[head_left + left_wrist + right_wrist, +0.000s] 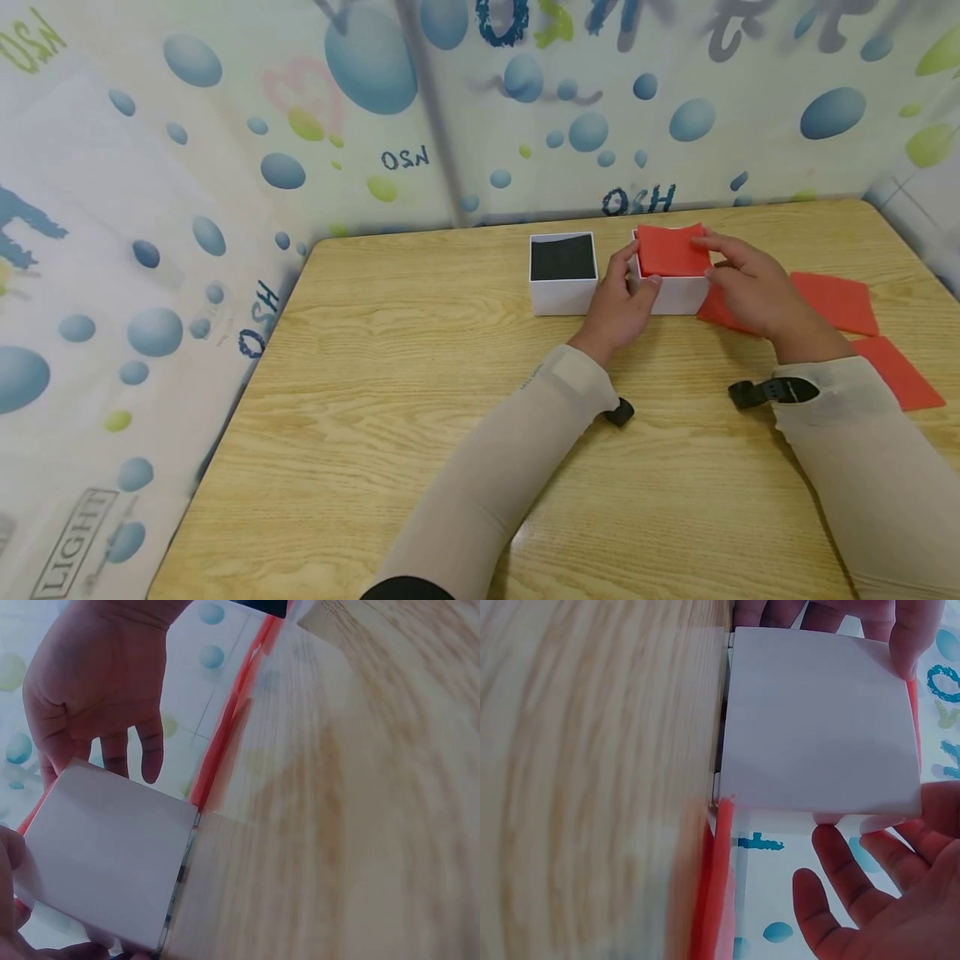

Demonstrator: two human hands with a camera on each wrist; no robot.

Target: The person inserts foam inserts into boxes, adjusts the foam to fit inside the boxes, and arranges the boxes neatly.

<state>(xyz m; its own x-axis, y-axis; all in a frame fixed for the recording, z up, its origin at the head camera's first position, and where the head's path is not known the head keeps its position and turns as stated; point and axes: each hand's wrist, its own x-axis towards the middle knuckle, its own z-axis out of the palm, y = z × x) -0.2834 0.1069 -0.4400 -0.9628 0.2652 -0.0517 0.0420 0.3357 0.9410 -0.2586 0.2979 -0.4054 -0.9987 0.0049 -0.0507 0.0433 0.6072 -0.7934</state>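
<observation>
A white box (678,296) stands near the table's back edge, with a red sheet (671,252) over its top, its far edge rising above the rim. My left hand (618,308) holds the box's left side, thumb at the front upper corner. On the other side, my right hand (757,292) pinches the red sheet's right edge with index and thumb. The right wrist view shows that hand's other fingers (847,874) beside the box's side wall. A second white box (562,297) with a black sheet (561,257) at its top stands just to the left.
More flat red sheets (836,302) lie on the wooden table (390,400) to the right, one of them partly under my right hand. A patterned curtain (480,108) hangs along the table's back and left sides.
</observation>
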